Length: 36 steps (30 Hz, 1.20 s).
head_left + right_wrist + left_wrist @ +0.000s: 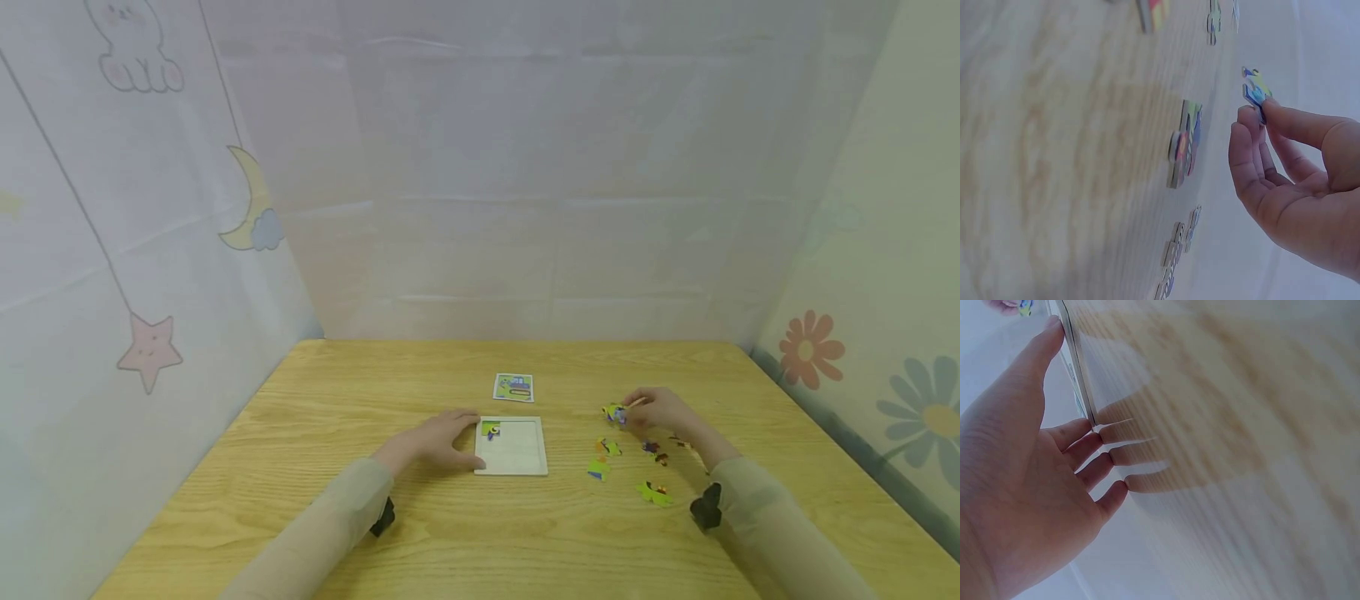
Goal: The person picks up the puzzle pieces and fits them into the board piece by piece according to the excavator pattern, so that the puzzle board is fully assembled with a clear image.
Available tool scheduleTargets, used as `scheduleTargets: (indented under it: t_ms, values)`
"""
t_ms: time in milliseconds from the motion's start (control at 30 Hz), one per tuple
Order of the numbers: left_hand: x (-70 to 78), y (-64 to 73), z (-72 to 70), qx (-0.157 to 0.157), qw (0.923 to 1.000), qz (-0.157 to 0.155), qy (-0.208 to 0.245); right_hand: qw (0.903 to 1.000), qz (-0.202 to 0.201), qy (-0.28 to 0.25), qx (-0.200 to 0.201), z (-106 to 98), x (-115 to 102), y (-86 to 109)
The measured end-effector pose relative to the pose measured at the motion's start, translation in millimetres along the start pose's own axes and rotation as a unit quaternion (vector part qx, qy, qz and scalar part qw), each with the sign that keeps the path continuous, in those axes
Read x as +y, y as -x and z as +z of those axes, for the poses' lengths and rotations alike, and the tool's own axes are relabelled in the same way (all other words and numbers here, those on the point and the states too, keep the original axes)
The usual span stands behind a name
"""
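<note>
My right hand (654, 410) pinches a jigsaw piece (1256, 89) between thumb and fingertips. That piece is yellow-green and blue, held up above the tabletop. Against the left side of a white square puzzle tray (510, 467) rests my left hand (438, 442), its thumb and index fingertip at the rim. In the left wrist view its other fingertips touch the wood beside the tray. One green piece (491, 428) with purple and white lies in the tray's upper left corner.
Several loose pieces lie right of the tray, among them a green one (655, 495), a green and blue one (597, 471) and a dark purple one (650, 448). Behind the tray is a picture card (513, 387). Printed cloth walls (525, 208) surround the wooden table (450, 542).
</note>
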<state>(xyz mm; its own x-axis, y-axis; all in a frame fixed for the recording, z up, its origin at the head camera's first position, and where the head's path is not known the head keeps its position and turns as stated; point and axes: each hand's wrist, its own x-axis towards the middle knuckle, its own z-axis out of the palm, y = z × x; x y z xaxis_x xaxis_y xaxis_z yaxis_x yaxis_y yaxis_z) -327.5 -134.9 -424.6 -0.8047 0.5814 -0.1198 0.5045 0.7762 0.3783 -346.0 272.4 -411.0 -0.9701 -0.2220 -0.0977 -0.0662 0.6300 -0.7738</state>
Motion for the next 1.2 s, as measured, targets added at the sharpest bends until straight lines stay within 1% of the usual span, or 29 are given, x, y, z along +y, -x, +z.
scheduleTargets:
  t_ms: [267, 433, 667, 933, 1100, 1200]
  values:
    - [-1.5, -0.5, -0.2, 0.000, 1.0000, -0.001, -0.007, 0.9990, -0.020, -0.034, -0.021, 3, -10, 2.9]
    - [-2.3, -1.0, 0.3, -0.001, 1.0000, -0.002, -0.008, 0.9990, -0.019, -0.033, -0.025, 7, -15, -0.9]
    - [-2.9, 0.0, 0.2, -0.001, 1.0000, -0.003, -0.005, 0.9989, -0.008, -0.041, -0.021, 15, -19, -8.7]
    - [-3.0, 0.7, 0.7, -0.001, 1.0000, 0.001, -0.004, 0.9953, -0.027, -0.086, -0.036, 26, -25, -15.6]
    - [-1.6, 0.4, 0.7, 0.000, 1.0000, 0.000, -0.001, 0.9962, -0.027, -0.078, -0.026, 33, -31, -20.1]
    - [-0.8, 0.4, 0.3, 0.000, 1.0000, 0.001, -0.001, 0.9963, -0.026, -0.078, -0.027, 36, -36, -21.5]
